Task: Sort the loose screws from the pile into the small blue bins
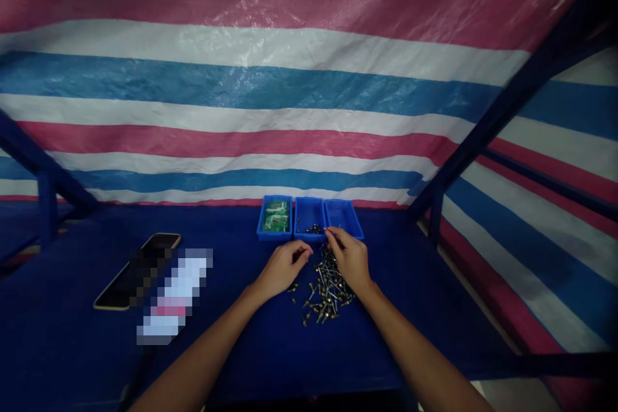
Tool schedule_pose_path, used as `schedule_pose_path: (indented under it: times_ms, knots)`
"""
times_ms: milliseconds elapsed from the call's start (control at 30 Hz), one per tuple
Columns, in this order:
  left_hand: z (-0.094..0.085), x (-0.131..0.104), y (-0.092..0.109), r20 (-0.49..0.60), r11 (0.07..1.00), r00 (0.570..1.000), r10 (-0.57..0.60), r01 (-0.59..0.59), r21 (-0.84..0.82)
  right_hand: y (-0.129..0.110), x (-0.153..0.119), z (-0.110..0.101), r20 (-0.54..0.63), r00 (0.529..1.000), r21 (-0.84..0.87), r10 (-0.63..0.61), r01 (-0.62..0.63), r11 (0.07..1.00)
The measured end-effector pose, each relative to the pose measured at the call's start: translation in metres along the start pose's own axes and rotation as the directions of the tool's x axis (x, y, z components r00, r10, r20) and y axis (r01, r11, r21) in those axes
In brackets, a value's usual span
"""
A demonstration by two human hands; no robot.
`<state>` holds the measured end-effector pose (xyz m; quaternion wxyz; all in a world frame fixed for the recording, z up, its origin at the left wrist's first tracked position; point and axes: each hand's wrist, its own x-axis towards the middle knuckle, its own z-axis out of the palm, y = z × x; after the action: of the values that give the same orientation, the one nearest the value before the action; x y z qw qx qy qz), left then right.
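Observation:
On the dark blue table a heap of small metal parts [331,286], with thin silvery shanks and brass-coloured ends, lies between my hands. My right hand [351,262] is over the far right of the heap, its thumb and finger pinched together at the front edge of the middle bin. What those fingertips hold is too small to name. To the left of the heap, my left hand [284,268] has its fingers curled and thumb close to the forefinger; whatever it holds, if anything, is hidden. The middle blue bin [309,205] contains several small dark parts.
A left blue bin [261,222] holds green-and-white pieces, and a right blue bin [345,212] stands beside the middle one. A phone [116,283] and a pixelated bright object [174,299] lie at left. Striped sheeting [251,141] hangs behind, with blue frame bars [483,135] at the sides.

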<state>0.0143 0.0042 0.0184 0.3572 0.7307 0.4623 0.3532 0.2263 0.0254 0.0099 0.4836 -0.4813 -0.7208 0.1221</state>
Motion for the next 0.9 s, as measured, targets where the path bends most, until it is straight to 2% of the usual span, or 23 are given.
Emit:
schedule_pose_path:
  times_ms: [167,267,367,467,733,900]
  knots:
    - [0.001,0.0,-0.001,-0.001,1.0,1.0,0.012,-0.012,0.027,0.007,0.001,0.002,0.041,0.999,-0.052,-0.003,0.005,0.999]
    - [0.003,0.0,-0.006,0.0,0.995,0.998,0.068,-0.067,0.08,0.007,0.001,0.002,0.038,0.999,-0.05,0.028,-0.026,0.998]
    - [0.005,-0.001,-0.01,0.056,0.976,0.986,0.154,-0.161,0.145,0.005,0.002,0.0,0.011,0.998,-0.026,0.068,-0.068,0.997]
    - [0.005,-0.003,-0.011,0.107,0.96,0.976,0.189,-0.206,0.192,0.002,0.003,-0.004,-0.006,0.995,-0.021,0.101,-0.101,0.995]
    - [0.005,-0.001,-0.007,0.041,0.979,0.988,0.152,-0.156,0.133,0.001,0.004,-0.007,-0.023,0.992,0.004,0.122,-0.122,0.993]
    - [0.006,0.0,-0.007,-0.062,0.998,0.997,0.05,-0.049,0.028,0.001,0.005,-0.007,-0.024,0.991,0.006,0.13,-0.13,0.992]
